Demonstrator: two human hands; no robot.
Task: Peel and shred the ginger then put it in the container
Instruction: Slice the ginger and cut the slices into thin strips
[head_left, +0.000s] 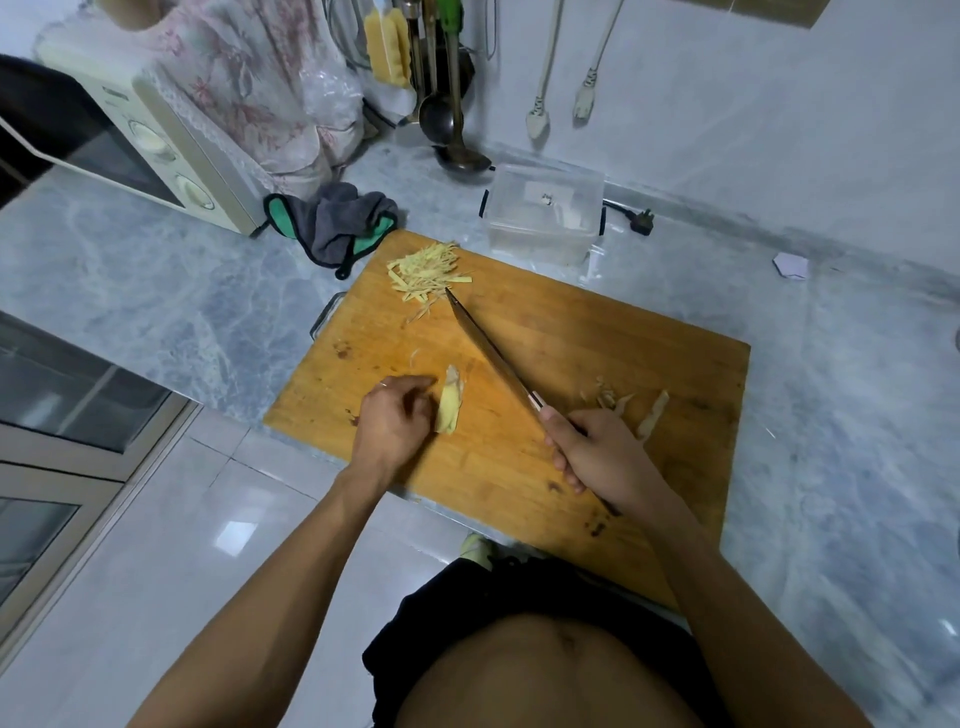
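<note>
Ginger piece (450, 401) lies on cutting board (519, 374), left hand (392, 426) fingers curled beside it, touching | shreds (425, 273) piled at far edge, below container (543, 213) | right hand (597, 452) wraps knife (488, 348) handle | advice: pin piece flat, knuckles guiding blade, slice thin.

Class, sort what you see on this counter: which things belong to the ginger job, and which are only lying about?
Part of the job: ginger piece, shredded ginger, knife, cutting board, clear container, peelings, left hand, right hand.

Lying about: microwave, grey-green cloth, ladles, plug.
</note>
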